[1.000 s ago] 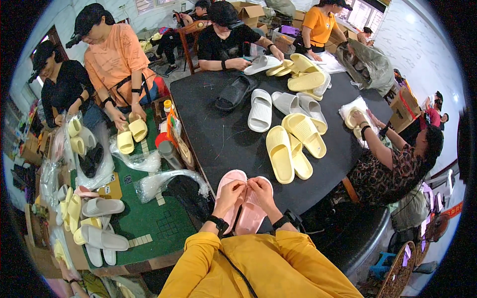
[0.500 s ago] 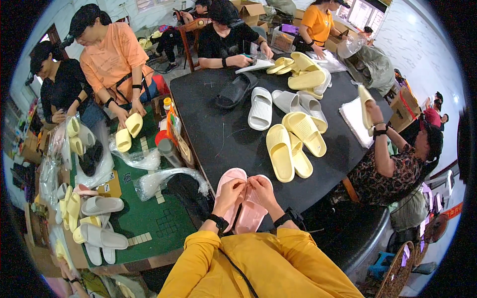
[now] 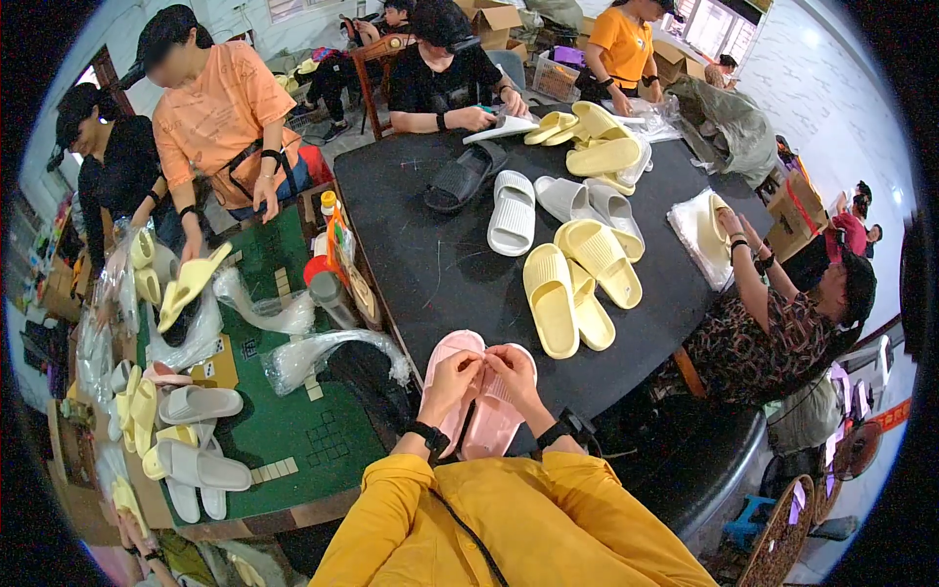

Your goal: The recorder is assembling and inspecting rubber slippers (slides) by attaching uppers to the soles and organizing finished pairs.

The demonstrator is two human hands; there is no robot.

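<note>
Two pink slippers (image 3: 491, 432) lie side by side at the near edge of the black table, below my hands. Over the left slipper is my left hand (image 3: 454, 376), and my right hand (image 3: 514, 374) rests over the other one. Both hands are closed, with thumbs and fingertips pinched together where they meet between the slippers. Whatever is between the fingertips is too small to make out. Just beyond sit yellow slippers (image 3: 553, 299), with a white slipper (image 3: 513, 215) farther off.
The black table (image 3: 411, 254) also carries a black slipper (image 3: 460, 181), grey slippers (image 3: 616, 210) and a yellow pile. On its right, a co-worker handles a slipper over white bags (image 3: 693, 230). At left, a green table (image 3: 323, 455) bears slippers, plastic bags and a grey bottle (image 3: 333, 298).
My hands stay nearly still. The co-worker in peach has moved yellow slippers leftward toward the bags. At right, another co-worker has lowered a slipper onto the white bags.
</note>
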